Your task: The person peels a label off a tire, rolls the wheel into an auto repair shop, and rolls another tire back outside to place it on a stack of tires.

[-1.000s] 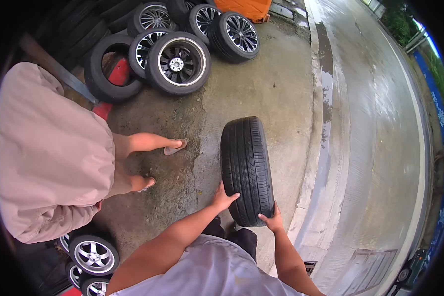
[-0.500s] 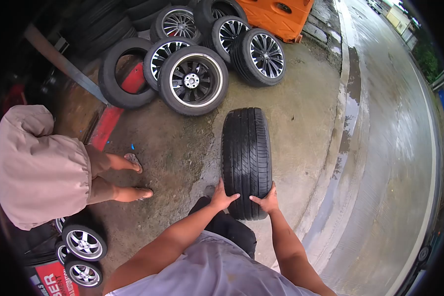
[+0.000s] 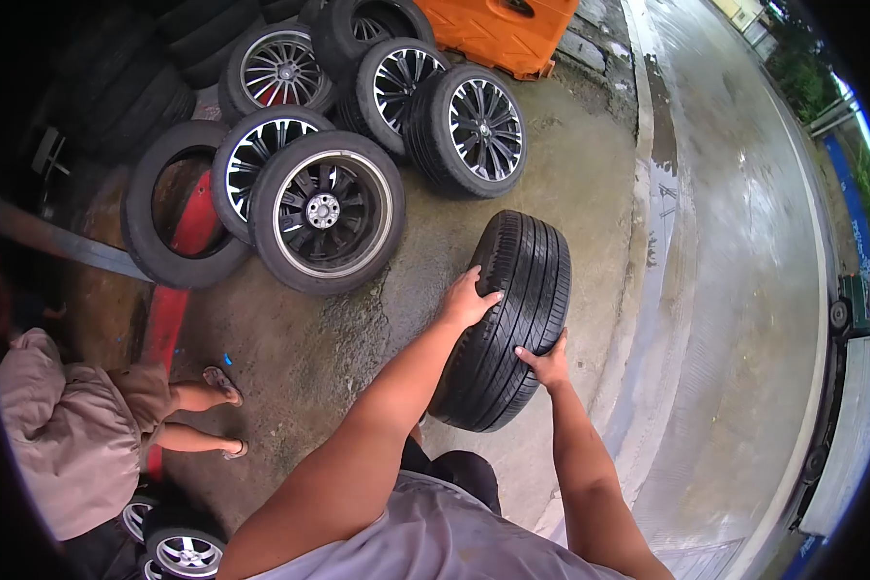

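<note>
A black tire stands on its tread in front of me, tilted so its top leans to the right. Its grooved tread faces up toward me; whether a rim sits inside is hidden. My left hand grips the left edge of the tire, thumb on the tread and fingers over the sidewall. Lower down, my right hand holds the right edge, its thumb also across the tread. Both sets of fingertips are partly hidden behind the sidewalls.
Ahead on the left lean several wheels with tires, beside a bare tire. Behind them stands an orange barrier. A person in a light jacket is at my left, near small silver wheels. A wet road runs along the right.
The tire has turned from nearly straight to slanted, top toward the right. My left hand has moved up along it. My view has swung to the right, and vehicles now show at the right edge.
</note>
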Action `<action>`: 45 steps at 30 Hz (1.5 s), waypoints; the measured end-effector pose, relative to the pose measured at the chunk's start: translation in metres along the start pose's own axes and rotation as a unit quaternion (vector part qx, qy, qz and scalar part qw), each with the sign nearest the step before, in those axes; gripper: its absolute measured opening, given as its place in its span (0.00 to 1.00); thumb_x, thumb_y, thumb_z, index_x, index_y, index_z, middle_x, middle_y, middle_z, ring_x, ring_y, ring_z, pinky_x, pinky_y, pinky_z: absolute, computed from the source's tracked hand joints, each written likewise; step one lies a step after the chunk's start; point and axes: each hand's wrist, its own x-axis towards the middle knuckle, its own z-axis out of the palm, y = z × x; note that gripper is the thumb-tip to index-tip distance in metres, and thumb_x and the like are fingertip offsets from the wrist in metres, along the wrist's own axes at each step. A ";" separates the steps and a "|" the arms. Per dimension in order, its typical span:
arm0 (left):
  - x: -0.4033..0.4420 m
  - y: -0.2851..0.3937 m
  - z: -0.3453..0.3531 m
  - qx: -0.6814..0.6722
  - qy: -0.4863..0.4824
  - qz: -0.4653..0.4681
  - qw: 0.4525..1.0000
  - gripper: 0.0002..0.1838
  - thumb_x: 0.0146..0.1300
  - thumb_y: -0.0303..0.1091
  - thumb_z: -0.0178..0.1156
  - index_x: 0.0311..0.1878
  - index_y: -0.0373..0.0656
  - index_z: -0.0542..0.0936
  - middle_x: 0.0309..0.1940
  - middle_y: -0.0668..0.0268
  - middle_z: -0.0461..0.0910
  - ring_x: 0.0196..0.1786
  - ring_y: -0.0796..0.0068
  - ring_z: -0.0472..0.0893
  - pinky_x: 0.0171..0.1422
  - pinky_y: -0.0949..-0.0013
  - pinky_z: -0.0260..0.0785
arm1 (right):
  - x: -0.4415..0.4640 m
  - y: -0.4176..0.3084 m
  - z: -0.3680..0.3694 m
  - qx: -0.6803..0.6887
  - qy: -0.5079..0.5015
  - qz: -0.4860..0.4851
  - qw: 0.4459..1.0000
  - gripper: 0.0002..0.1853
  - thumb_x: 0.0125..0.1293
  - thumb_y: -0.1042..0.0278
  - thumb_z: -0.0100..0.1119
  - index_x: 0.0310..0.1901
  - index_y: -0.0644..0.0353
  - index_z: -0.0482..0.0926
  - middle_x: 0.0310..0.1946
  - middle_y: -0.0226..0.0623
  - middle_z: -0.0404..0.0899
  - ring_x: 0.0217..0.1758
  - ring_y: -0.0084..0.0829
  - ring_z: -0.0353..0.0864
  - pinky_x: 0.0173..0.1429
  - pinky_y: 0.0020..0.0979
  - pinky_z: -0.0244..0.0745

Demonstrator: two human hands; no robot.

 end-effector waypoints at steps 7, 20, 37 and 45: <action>-0.031 -0.140 0.018 -0.022 -0.154 -0.022 0.988 0.61 0.48 0.59 0.78 0.78 0.35 0.58 0.75 0.44 0.63 0.77 0.49 0.64 0.81 0.55 0.56 | 0.172 -0.068 -0.037 0.126 0.034 0.012 0.991 0.61 0.47 0.52 0.84 0.75 0.74 0.55 0.68 0.59 0.71 0.71 0.48 0.73 0.74 0.40 0.67; 0.165 -0.099 0.005 0.023 -0.204 -0.062 0.977 0.74 0.38 0.57 0.82 0.81 0.35 0.45 0.77 0.42 0.57 0.79 0.48 0.60 0.83 0.58 0.52 | 0.341 -0.097 -0.042 -0.030 0.032 -0.085 0.995 0.70 0.51 0.53 0.82 0.80 0.66 0.35 0.77 0.65 0.53 0.81 0.53 0.56 0.81 0.41 0.53; 0.556 0.162 0.016 -0.045 -0.002 -0.127 0.991 0.53 0.60 0.58 0.69 0.83 0.54 0.51 0.72 0.46 0.64 0.74 0.45 0.67 0.75 0.50 0.65 | 0.578 -0.230 -0.051 0.094 0.015 -0.026 0.995 0.72 0.47 0.64 0.84 0.81 0.59 0.32 0.79 0.57 0.49 0.79 0.52 0.59 0.82 0.43 0.54; 0.677 0.171 0.015 -0.063 0.092 -0.024 0.993 0.50 0.61 0.50 0.70 0.82 0.53 0.53 0.79 0.48 0.56 0.79 0.49 0.61 0.80 0.50 0.57 | 0.789 -0.274 -0.066 0.173 -0.100 0.185 0.962 0.63 0.49 0.25 0.72 0.76 0.59 0.53 0.68 0.52 0.70 0.56 0.57 0.82 0.45 0.78 0.72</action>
